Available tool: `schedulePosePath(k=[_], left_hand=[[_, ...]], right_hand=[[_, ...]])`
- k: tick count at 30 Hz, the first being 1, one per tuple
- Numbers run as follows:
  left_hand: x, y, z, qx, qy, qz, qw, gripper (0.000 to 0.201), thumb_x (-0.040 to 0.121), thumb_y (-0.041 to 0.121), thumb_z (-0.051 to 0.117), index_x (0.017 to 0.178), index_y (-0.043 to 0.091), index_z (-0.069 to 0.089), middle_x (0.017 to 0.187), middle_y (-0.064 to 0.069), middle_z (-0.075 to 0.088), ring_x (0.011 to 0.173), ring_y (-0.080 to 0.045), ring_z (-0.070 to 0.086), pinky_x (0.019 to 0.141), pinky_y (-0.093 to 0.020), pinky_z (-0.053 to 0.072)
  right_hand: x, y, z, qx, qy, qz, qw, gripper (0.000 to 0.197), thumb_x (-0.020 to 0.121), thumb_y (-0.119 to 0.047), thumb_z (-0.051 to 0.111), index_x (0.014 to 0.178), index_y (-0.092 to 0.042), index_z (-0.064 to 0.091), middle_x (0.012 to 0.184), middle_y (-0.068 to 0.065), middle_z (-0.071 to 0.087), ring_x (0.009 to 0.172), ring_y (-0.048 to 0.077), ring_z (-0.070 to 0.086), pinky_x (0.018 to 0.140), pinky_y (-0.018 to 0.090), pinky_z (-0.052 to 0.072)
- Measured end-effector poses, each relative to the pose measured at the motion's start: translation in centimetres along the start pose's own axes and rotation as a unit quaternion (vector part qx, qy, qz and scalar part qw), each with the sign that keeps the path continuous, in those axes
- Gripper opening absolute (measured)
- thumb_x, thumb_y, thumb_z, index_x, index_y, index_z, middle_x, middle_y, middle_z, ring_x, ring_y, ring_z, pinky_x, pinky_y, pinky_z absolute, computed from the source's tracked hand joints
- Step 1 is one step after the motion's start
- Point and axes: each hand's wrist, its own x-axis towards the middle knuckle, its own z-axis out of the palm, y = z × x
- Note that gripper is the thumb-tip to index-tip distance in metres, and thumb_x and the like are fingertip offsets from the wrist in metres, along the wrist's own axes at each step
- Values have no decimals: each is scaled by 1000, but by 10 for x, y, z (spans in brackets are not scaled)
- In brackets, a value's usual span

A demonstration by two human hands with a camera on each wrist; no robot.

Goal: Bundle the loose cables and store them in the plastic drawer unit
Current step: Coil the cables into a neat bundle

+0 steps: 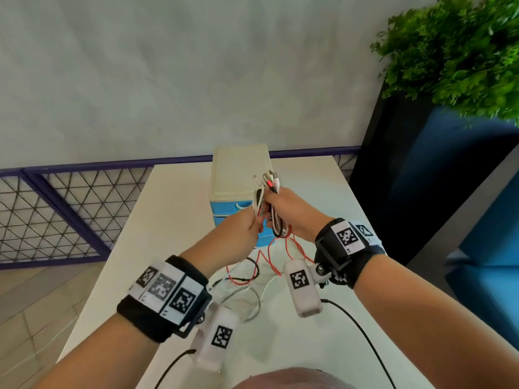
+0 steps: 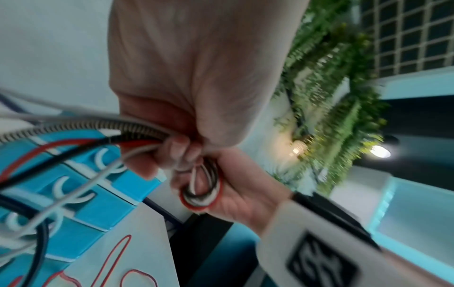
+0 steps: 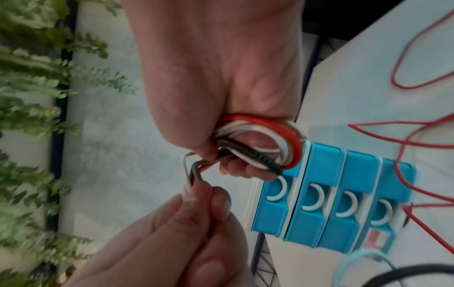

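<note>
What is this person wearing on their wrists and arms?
Both forearms are bare, with no sleeves. Each wrist carries a black strap with white panels printed with black square-pattern markers. A white oblong camera pod, also marked, hangs under each wrist on a black bracket, and a thin black cable trails from each pod.

Even, bright daylight; soft shadows on the table [image 1: 174,209]. Head view bends straight lines near its edges. Plant [image 1: 455,51] above the table smeared by motion blur. Both wrist views soft, noisy; lamp [image 2: 380,151] glares beside the blurred foliage.
</note>
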Motion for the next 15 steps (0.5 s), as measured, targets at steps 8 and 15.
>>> schedulePosePath(k=[8, 15], left_hand=[[2, 28, 15, 111, 52, 0, 992, 38, 100, 18, 32, 132, -1, 34, 78, -6, 54, 71, -25, 56, 59, -32, 37], [4, 42, 10, 196, 9, 27, 980, 25, 100, 8, 32, 120, -1, 43, 65, -1, 38, 75, -25, 54, 66, -35, 42]], right_hand=[[-3, -4, -2, 326, -60, 69, 941, 32, 96, -24, 33, 88, -7, 60, 69, 4, 50, 39, 10, 43, 35, 18, 35], [8, 7, -8, 353, -106, 73, 927, 59, 84, -62, 46, 90, -9, 70, 73, 2, 54, 69, 18, 31, 64, 31, 26]])
